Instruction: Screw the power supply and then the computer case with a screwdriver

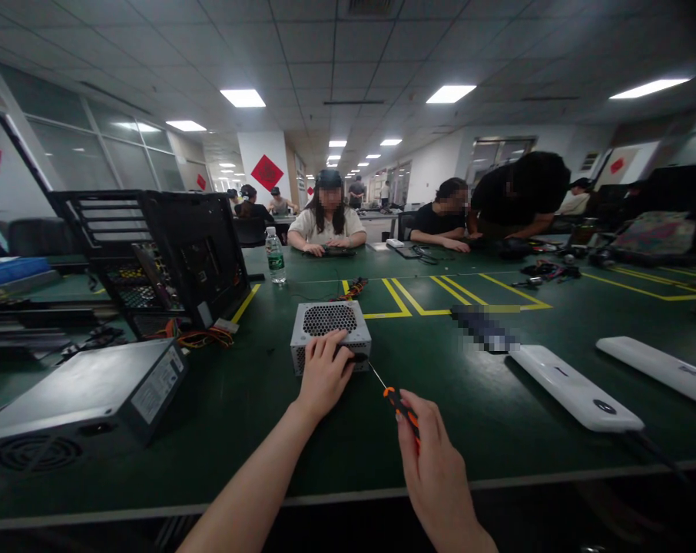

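A grey metal computer power supply (359,322) stands on the green table in front of me, its honeycomb fan grille facing up. My left hand (325,372) lies on its near side and top edge, fingers stretched out and spread. In my right hand (432,453) is a screwdriver (404,407) with a black and orange handle. Its thin shaft points up and left, the tip at the lower right corner of the power supply's near face. Whether the tip touches a screw, I cannot tell. Cables (356,289) lie behind the unit.
At left are a larger metal power supply (83,384) and an open black computer case (192,253). A water bottle (275,257) stands behind. White elongated devices (575,384) lie at right, near yellow tape lines (397,296). Co-workers sit across the table.
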Tool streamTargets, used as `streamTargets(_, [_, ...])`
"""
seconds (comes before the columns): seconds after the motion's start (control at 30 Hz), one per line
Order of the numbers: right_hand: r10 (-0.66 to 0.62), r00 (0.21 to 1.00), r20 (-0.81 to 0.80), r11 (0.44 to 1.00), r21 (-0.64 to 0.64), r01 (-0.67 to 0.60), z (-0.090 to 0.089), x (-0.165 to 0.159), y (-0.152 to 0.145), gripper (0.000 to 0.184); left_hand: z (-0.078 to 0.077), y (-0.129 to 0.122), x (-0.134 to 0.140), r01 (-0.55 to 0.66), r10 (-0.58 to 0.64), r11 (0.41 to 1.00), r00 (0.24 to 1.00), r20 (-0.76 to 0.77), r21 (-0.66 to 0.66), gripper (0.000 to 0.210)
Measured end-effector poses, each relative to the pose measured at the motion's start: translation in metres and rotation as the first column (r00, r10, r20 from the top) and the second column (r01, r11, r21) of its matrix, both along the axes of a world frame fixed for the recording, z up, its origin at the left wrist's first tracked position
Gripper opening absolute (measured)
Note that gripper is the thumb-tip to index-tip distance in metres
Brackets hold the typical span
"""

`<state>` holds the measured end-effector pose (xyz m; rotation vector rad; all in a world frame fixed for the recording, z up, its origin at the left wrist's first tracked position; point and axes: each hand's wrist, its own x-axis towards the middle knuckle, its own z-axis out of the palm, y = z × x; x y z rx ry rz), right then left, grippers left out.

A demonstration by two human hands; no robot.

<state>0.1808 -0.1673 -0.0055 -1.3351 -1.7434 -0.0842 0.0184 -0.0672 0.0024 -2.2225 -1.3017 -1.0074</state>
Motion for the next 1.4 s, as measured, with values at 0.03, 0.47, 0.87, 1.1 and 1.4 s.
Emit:
streamTargets(0.03, [0.021, 0.999, 0.038, 0.999, 0.026, -0.022, -0.001, 0.0, 0.0, 0.027, 0.0, 0.0, 0.0, 0.001, -0.001, 1.0, 1.0, 0.0, 0.0, 0.008])
streamTargets(0.47, [0.015, 0.995, 0.095, 0.998, 0.065, -0.021, -0.009, -0.001, 0.002, 0.031, 0.0, 0.0, 0.0, 0.014, -0.014, 1.0, 1.0, 0.002, 0.003, 0.009])
streamTargets(0.87, [0.013, 1.0, -0.027, 0.99, -0.143, -0.016, -0.005, 0.002, -0.001, 0.022, 0.001, 0.0, 0.001, 0.003, -0.002, 1.0, 1.0, -0.006, 0.025, 0.007])
streamTargets(1.1, [0.091, 0.996, -0.016, 0.99, -0.107, -0.092, 0.004, -0.014, -0.009, 0.032, 0.0, 0.001, 0.001, -0.002, 0.002, 1.0, 1.0, -0.003, 0.027, 0.008])
streamTargets(1.4, [0.046, 0.999, -0.022, 0.988, -0.15, -0.049, -0.003, -0.001, 0.0, 0.029, 0.001, -0.001, 0.001, 0.004, -0.004, 0.999, 1.0, -0.001, 0.045, 0.009])
